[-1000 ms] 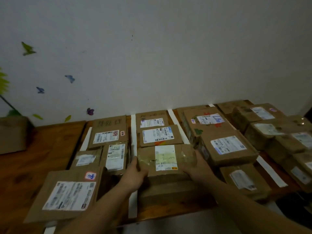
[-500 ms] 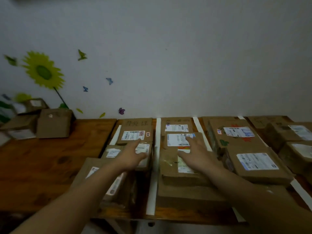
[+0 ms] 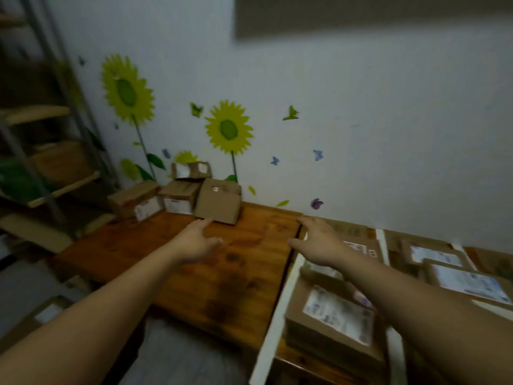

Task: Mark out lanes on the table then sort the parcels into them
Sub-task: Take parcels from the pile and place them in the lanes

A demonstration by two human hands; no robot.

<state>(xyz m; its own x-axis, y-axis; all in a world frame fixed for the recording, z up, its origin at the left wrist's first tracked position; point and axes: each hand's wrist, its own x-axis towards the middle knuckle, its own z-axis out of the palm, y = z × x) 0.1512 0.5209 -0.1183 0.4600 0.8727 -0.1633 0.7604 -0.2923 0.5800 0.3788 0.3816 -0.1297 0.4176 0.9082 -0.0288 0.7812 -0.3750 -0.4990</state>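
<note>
Both hands are empty, fingers loosely spread, stretched over the table [image 3: 222,287] toward the box [image 3: 219,201] standing against the wall. The left hand [image 3: 198,240] hovers just short of the box, on its near side. The right hand [image 3: 319,243] is off to the box's right, above the far end of the first white strip [image 3: 280,309]. Held this wide, the hands look set to take the box from both sides. Three loose parcels [image 3: 177,197] sit left of and behind the box, apparently waiting unsorted. Right of the box and nearer, sorted parcels [image 3: 333,315] lie between strips, labels up, likely for reading. Sorting seems well along.
</note>
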